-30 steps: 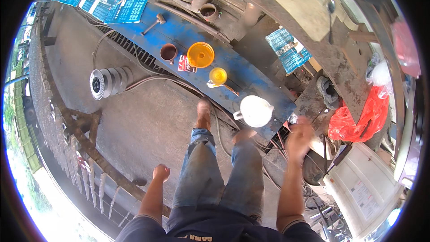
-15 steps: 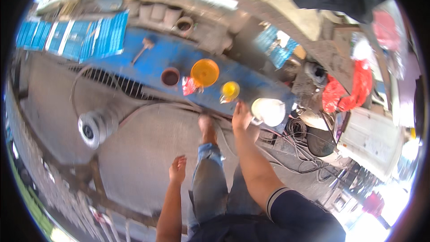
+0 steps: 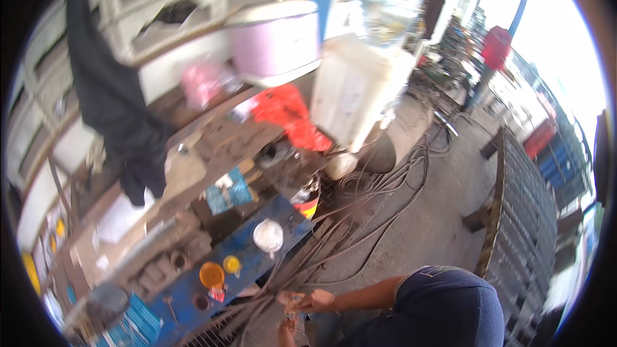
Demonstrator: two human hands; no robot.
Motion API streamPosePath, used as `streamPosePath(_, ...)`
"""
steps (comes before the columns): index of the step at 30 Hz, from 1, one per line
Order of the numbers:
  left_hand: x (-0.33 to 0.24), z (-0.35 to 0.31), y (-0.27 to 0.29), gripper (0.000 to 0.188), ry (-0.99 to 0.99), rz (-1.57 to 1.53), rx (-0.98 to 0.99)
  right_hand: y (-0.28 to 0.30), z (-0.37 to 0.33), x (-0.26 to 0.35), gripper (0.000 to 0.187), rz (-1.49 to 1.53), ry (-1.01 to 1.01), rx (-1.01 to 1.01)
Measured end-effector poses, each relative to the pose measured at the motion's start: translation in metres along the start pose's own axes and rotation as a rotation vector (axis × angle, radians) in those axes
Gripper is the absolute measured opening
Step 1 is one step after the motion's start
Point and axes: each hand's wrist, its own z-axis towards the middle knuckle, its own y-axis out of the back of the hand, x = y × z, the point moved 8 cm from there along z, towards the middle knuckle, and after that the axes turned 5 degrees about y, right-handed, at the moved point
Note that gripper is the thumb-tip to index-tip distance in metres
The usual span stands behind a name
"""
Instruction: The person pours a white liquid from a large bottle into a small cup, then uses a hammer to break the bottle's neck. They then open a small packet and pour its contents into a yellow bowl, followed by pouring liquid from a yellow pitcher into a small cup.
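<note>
My right hand (image 3: 317,301) is in front of my body, its fingers pinched on a small light, patterned piece (image 3: 294,307) whose kind is too blurred to tell. Just below it, my left hand (image 3: 287,332) comes up to the lower end of the same piece with fingers closed. Beside them is a blue bench (image 3: 247,250). On it are a white lidded mug (image 3: 268,236), a yellow cup (image 3: 232,264), an orange bowl (image 3: 211,275), a dark cup (image 3: 201,302), a red and white packet (image 3: 217,294) and a hammer (image 3: 169,307).
Hoses and cables (image 3: 385,209) run over the floor beyond the bench. A white box (image 3: 350,90), a red plastic bag (image 3: 292,115) and a pink cooler box (image 3: 275,42) stand farther back. Dark clothing (image 3: 112,83) hangs at left; a metal rack (image 3: 520,218) stands right.
The view has swung to the right. My right hand has left the spot beside the mug, and both hands have come together at the small patterned piece.
</note>
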Motion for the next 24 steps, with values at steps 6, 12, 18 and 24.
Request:
streamPosePath(6,-0.118,-0.068,-0.123,0.022,-0.212,-0.185,0.340,0.100,-0.131,0.040,0.036,-0.007,0.033,-0.218)
streamPosePath(12,-0.180,-0.247,-0.299,0.029,-0.385,0.334,0.830,0.190,-0.345,0.074,0.037,0.020,-0.286,-0.385)
streamPosePath(18,-0.179,-0.402,-0.405,0.020,-0.620,0.581,1.213,0.222,-0.506,0.144,0.023,0.058,-0.488,-0.374)
streamPosePath(24,-0.170,-0.473,-0.393,0.020,-0.800,0.682,1.224,0.192,-0.551,0.179,0.025,0.003,-0.402,-0.407)
